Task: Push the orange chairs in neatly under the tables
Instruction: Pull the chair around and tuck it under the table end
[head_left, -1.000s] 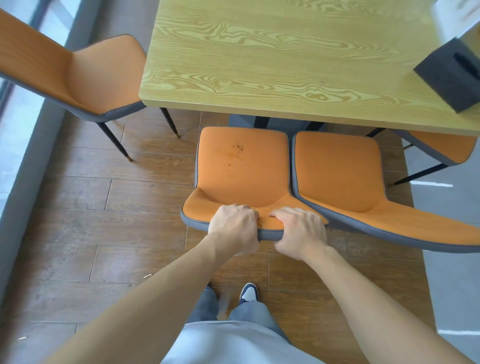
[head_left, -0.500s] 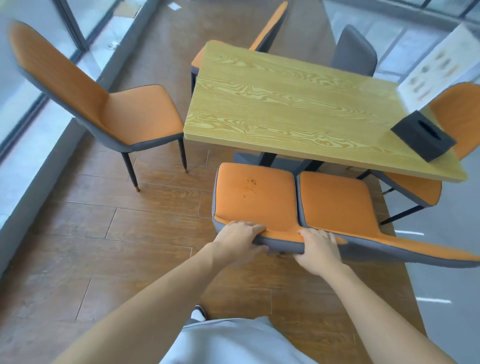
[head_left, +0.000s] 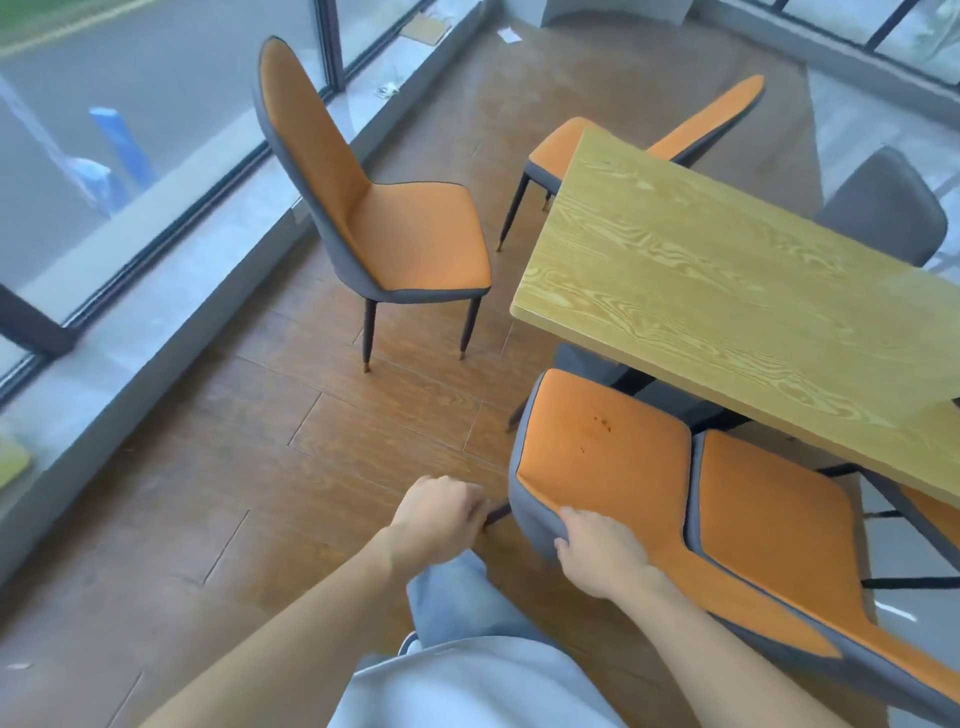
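Two orange chairs with grey backs stand side by side at the near edge of the wooden table (head_left: 727, 270). My right hand (head_left: 597, 553) grips the back edge of the left one, the stained orange chair (head_left: 597, 452). My left hand (head_left: 441, 514) is off that chair, just to its left, fingers loosely curled and holding nothing. The neighbouring orange chair (head_left: 769, 519) touches it on the right. A third orange chair (head_left: 410, 234) stands apart from the table's left end, out on the floor near the window. Another orange chair (head_left: 571, 145) sits at the far corner.
A grey chair (head_left: 883, 208) stands at the table's far side. A low grey ledge (head_left: 171, 291) runs below the windows on the left. Brown wooden floor (head_left: 311, 441) lies between the ledge and the table. My leg is below my hands.
My left hand has let go of the chair back and moved left. The view has swung up and to the left, bringing the chair by the window into full sight.
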